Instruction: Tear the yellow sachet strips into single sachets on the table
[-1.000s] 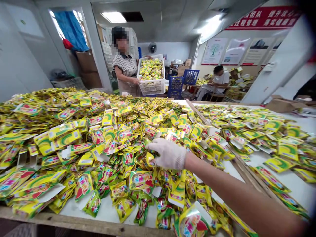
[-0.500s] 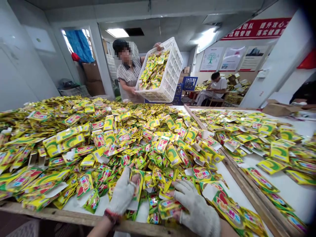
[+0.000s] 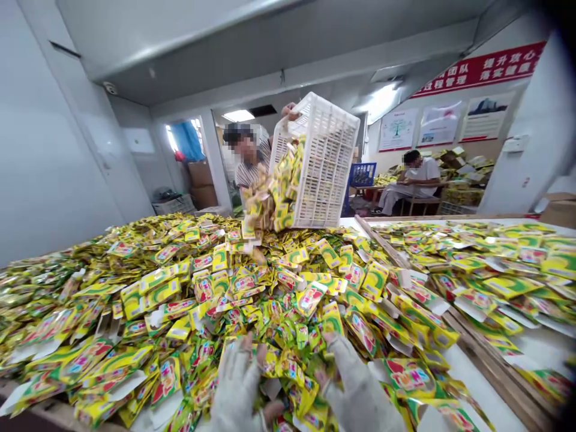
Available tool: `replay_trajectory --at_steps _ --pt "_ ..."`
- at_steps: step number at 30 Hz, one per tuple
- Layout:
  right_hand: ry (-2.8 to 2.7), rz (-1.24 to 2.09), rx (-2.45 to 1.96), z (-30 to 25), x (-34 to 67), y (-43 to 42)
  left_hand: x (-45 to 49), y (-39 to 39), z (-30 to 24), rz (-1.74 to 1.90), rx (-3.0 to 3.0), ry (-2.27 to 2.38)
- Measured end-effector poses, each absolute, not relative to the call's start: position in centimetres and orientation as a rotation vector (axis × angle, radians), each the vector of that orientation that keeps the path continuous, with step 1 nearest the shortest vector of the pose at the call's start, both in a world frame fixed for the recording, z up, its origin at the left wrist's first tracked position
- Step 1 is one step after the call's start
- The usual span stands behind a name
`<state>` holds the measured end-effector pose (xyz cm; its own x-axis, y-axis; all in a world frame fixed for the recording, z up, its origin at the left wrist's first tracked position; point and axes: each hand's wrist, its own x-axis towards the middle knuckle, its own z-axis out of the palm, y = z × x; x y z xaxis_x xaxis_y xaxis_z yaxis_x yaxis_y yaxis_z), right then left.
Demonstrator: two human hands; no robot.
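A deep heap of yellow and green snack packets [image 3: 252,288] covers the white table [image 3: 468,375]. Both my hands wear white knit gloves and are low at the near edge. My left hand [image 3: 238,384] lies on the pile with its fingers stretched forward and together. My right hand [image 3: 355,390] is beside it, thumb and fingers curled round a few packets [image 3: 294,384] that lie between the two hands. Across the table a person in a striped top [image 3: 252,165] tips a white plastic crate [image 3: 326,162], and packets [image 3: 270,201] pour from it onto the far side of the heap.
A wooden strip [image 3: 477,348] splits the table; more packets [image 3: 504,264] lie to its right. Behind, a seated person [image 3: 416,180] works at another table near a blue crate [image 3: 362,174]. A cardboard box [image 3: 558,210] sits at the far right, and a doorway [image 3: 189,162] is at the back left.
My right hand came back from a far reach to the near edge, and my left hand joined it. The other person raised the crate and tipped it, so packets now spill out. The view tilted up.
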<state>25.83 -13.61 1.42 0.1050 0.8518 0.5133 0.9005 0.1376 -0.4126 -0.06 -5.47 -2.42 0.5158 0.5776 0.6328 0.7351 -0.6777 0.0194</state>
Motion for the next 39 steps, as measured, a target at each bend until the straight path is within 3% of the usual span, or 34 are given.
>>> replay_trajectory --at_steps 5,10,19,22,26,30,39 --pt "-1.767 0.075 -1.809 4.3 25.2 -7.2 2.5 -4.8 -2.1 -0.357 -2.764 -1.244" --pt "-1.720 0.154 -1.839 3.5 28.5 -6.6 0.6 -0.8 0.9 -0.354 -2.669 -1.308" --pt "-1.669 0.361 -1.959 3.3 31.0 -14.4 -1.5 3.3 3.2 -0.295 -2.465 -1.585" --pt "-1.735 0.429 -2.019 2.7 30.0 -16.5 -0.4 0.3 4.3 -0.364 -2.491 -1.518" --pt "-1.889 0.497 -2.065 2.1 27.9 -18.2 1.1 -6.5 4.3 -0.753 -2.733 -1.313" --pt "-1.897 0.428 -2.066 1.7 26.9 -18.7 3.0 -11.1 2.7 -0.812 -2.921 -1.394" --pt "-1.594 0.353 -1.826 1.9 28.9 -19.5 6.7 -7.3 2.3 -0.806 -2.985 -1.375"
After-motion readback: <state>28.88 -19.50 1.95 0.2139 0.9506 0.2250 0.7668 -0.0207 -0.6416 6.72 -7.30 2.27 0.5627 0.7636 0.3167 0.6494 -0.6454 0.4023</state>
